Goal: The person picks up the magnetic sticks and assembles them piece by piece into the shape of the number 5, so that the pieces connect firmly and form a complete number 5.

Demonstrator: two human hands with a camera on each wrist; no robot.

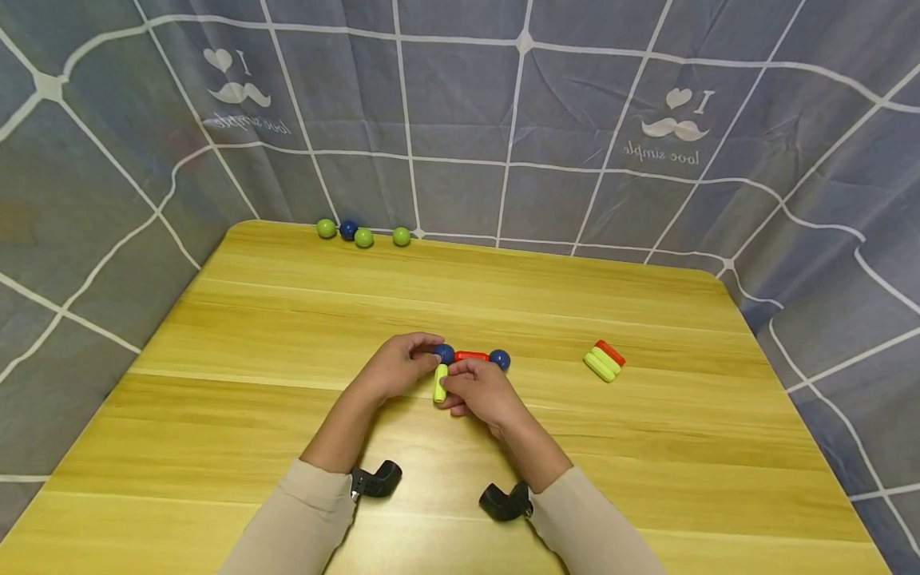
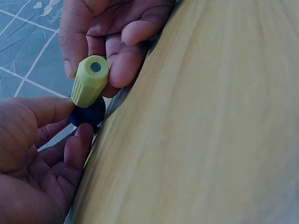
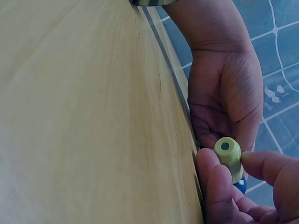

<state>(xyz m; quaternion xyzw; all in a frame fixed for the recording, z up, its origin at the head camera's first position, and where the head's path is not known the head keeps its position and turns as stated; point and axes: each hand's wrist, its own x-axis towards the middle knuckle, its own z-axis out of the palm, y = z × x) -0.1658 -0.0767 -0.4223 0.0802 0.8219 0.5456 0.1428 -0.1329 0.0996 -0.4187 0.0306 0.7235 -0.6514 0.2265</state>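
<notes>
Near the middle of the table, my left hand (image 1: pixel 394 370) pinches a dark blue ball (image 1: pixel 444 353) between thumb and fingers. My right hand (image 1: pixel 487 391) grips a ridged yellow-green rod (image 1: pixel 440 384) by its sides. In the left wrist view that rod (image 2: pixel 88 85) has a dark round spot in its end face, and its other end meets the blue ball (image 2: pixel 91 114). A red rod (image 1: pixel 471 356) runs from this ball to a second blue ball (image 1: pixel 499 360), just beyond the right fingers. Right fingers partly cover the red rod.
Two yellow-green rods (image 1: pixel 600 365) and a red rod (image 1: pixel 610 352) lie side by side to the right. Along the back left edge sit three green balls (image 1: pixel 363 238) and a blue ball (image 1: pixel 348 230). A grey curtain (image 1: pixel 460 104) hangs behind the wooden table (image 1: pixel 359 311).
</notes>
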